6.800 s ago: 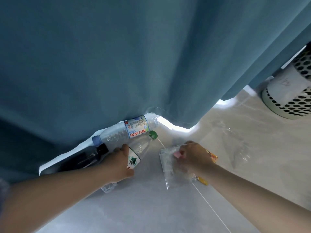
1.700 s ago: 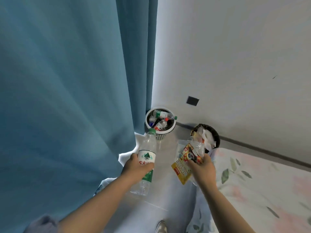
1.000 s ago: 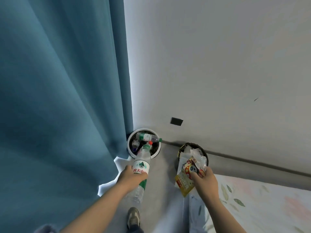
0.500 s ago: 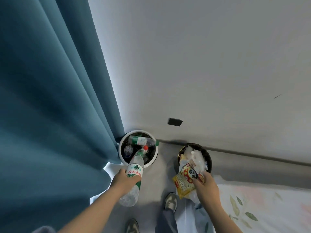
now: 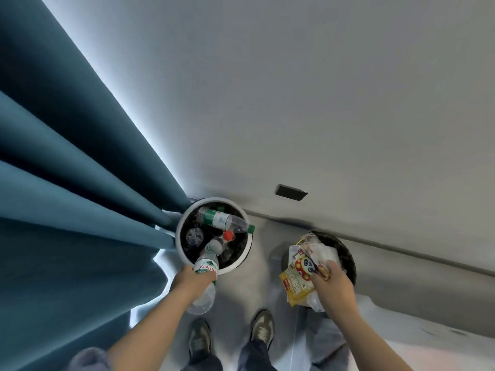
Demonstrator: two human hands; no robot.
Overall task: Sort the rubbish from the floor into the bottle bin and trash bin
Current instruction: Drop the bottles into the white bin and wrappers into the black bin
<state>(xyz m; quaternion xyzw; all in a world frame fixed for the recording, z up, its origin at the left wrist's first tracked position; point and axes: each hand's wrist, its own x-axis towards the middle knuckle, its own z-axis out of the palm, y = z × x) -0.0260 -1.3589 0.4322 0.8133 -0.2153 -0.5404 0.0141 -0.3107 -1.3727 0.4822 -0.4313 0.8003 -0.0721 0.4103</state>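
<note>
Stepped in since half a second ago, so my left hand [image 5: 197, 280] grips the bottle [image 5: 206, 267], long axis 6-to-12, neck already over the bottle bin [image 5: 179, 232] at 12 o'clock, while my right hand [image 5: 333, 283] clutches wrappers [image 5: 296, 281] over the trash bin [image 5: 348, 254].

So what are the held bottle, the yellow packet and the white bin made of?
The clear green-labelled bottle in the left hand looks like thin glossy plastic: see-through, dimpled at its base. The yellow printed snack packet in the right hand seems shiny plastic film, creased and floppy. The round white bin is probably smooth moulded plastic; its wall barely shows.
</note>
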